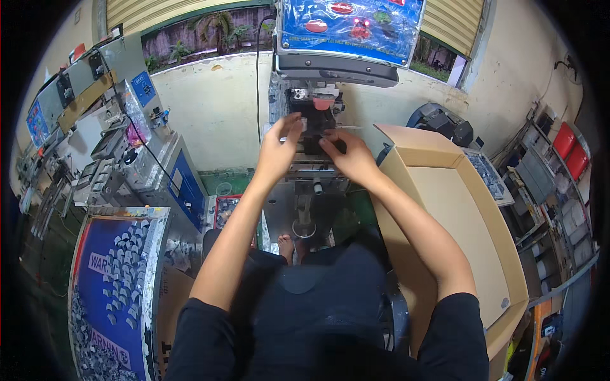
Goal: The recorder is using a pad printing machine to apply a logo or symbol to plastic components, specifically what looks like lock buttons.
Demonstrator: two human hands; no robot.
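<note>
In front of me stands a printing machine with a blue control panel and a soft reddish pad below its head. Just left of the pad, my left hand is raised with its fingers slightly bent and apart. A small pale piece shows by its fingertips; whether they touch it is unclear. My right hand reaches in from the other side. Its thumb and forefinger close together at the dark work area under the pad, and what is between them is too small to make out.
An open cardboard box stands close by my right arm. To the left, a blue board carries many small grey curved pieces. Behind it is another machine with a blue cabinet. A red-rimmed tray sits beside the machine's base.
</note>
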